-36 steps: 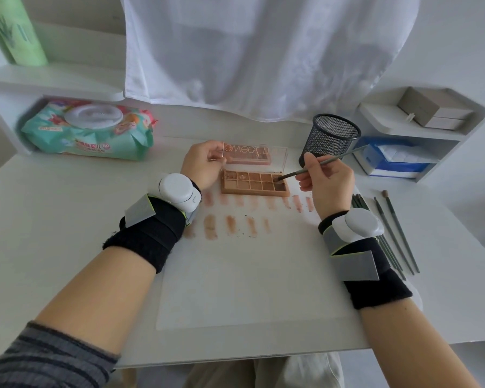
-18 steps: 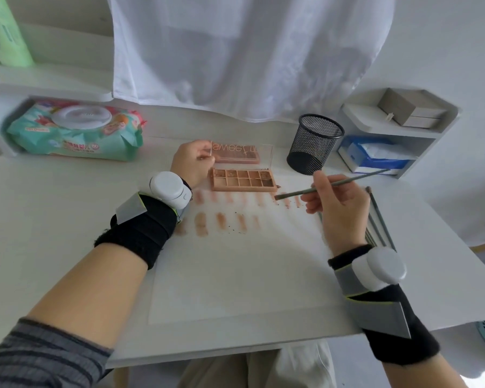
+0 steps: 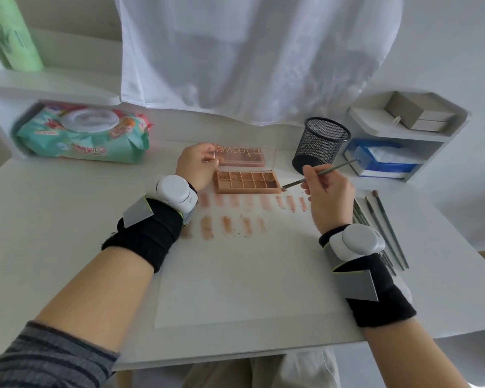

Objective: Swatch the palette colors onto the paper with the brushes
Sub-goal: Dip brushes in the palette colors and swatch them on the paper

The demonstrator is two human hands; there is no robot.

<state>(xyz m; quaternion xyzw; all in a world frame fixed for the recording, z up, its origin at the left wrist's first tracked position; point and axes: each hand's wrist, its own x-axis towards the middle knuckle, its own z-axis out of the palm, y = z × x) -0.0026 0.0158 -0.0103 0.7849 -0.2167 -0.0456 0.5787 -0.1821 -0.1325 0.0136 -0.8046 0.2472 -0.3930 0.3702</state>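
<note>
palette (image 3: 247, 182) twelve pans, one held brush (image 3: 317, 176)

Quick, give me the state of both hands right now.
Left hand: fingers pinching the clear lid of the palette.
Right hand: fingers gripping a brush, tip just right of the palette.

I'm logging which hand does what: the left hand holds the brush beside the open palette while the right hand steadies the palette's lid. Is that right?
The hands are swapped. In the head view the right hand holds the brush, its tip just off the right end of the open palette, while the left hand pinches the clear lid.
</note>
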